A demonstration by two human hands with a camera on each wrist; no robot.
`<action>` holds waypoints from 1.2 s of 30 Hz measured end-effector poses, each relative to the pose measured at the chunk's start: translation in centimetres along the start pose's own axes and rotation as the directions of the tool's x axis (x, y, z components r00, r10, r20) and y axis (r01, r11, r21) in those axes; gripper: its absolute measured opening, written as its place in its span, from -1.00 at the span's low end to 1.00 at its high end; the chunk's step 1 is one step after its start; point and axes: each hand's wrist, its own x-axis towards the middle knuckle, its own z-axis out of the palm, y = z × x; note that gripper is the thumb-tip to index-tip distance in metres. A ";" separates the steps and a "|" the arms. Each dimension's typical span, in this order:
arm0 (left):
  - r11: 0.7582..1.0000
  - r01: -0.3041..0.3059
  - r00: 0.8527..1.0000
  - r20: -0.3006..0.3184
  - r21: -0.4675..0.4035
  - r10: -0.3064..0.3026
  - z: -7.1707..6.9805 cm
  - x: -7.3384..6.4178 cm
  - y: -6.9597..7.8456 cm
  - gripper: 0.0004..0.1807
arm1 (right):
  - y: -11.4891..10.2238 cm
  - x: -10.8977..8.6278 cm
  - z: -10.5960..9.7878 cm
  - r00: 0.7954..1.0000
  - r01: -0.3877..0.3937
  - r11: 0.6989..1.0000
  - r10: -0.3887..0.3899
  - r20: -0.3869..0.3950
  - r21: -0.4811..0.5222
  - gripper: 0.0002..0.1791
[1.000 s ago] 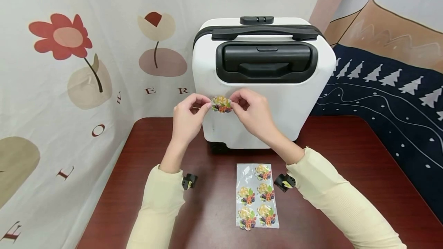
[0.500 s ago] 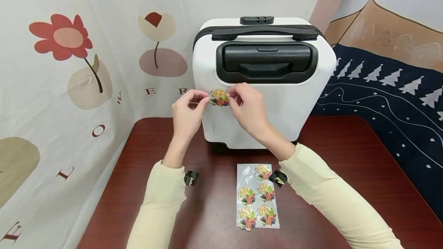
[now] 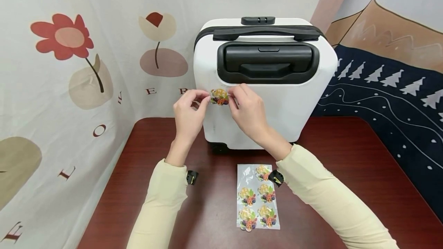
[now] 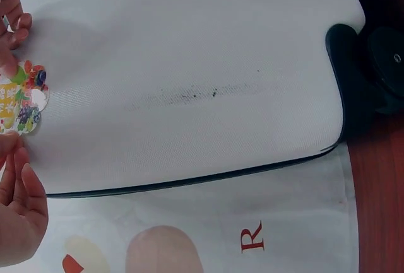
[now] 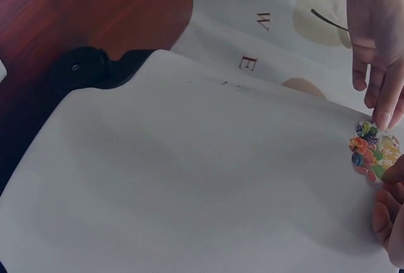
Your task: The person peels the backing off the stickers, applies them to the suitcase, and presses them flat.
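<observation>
A fruit-patterned sticker (image 3: pixel 219 97) is held by its two side edges in front of the white suitcase (image 3: pixel 283 114), below the left part of the black handle recess. My left hand (image 3: pixel 188 116) pinches the sticker's left edge between thumb and forefinger. On the other edge, the thumb and forefinger of my right hand (image 3: pixel 250 112) pinch it. In the left wrist view the sticker (image 4: pixel 24 99) lies close against the suitcase shell; whether it touches is unclear. The right wrist view shows the same sticker (image 5: pixel 374 153) between both hands' fingertips.
A sheet (image 3: pixel 247 180) with several similar stickers lies on the dark red table (image 3: pixel 138 203), nearer the person than the suitcase. Dark scuff marks (image 4: pixel 196 94) show on the shell. Printed cloth (image 3: pixel 114 30) hangs behind and to both sides.
Both hands have moved the sticker slightly up and left on the suitcase front, nearer the handle recess. During the last half second they shift very little.
</observation>
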 end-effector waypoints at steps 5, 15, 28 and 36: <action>0.998 -0.058 0.998 -0.006 0.029 0.058 0.0 0.0 0.0 -0.95 | 0.1 -0.1 0.1 1.000 0.004 1.000 -0.004 -0.013 0.009 -0.95; 0.992 -0.116 0.993 -0.018 0.052 0.117 0.2 0.0 -0.1 -0.97 | 0.2 -0.1 0.2 0.999 0.024 1.000 -0.024 -0.038 -0.002 -0.94; 0.990 -0.132 0.991 0.002 0.055 0.132 0.1 0.0 -0.4 -0.94 | 0.4 -0.2 0.6 0.998 0.046 0.998 -0.048 -0.048 -0.049 -0.92; 0.991 -0.121 0.993 0.008 0.049 0.121 0.1 -0.1 -0.4 -0.88 | 0.6 -0.4 0.4 0.999 0.038 0.999 -0.039 -0.015 -0.034 -0.83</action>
